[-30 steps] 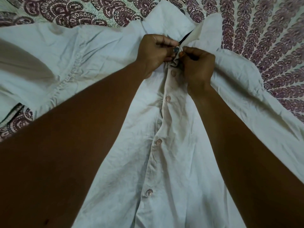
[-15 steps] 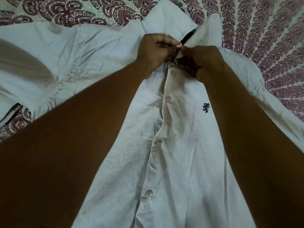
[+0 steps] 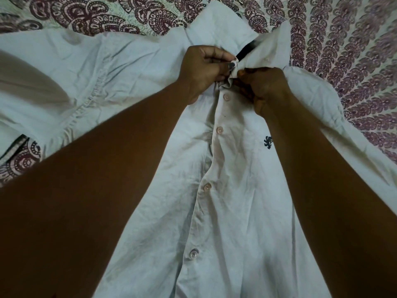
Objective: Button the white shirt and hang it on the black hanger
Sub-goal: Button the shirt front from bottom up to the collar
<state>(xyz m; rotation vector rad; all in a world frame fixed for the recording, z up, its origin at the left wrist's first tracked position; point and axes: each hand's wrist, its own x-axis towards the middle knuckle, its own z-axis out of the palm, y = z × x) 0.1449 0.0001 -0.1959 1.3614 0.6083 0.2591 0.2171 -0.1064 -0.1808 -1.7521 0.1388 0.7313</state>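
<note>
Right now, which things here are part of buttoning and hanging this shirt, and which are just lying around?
In the job: white shirt, collar button, black hanger, left hand, right hand.
Just lying about: paisley-print bedsheet underneath.

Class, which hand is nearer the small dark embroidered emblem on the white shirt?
Right. The right hand is just above the small dark embroidered emblem in the picture; the left hand is farther, across the button placket.
</note>
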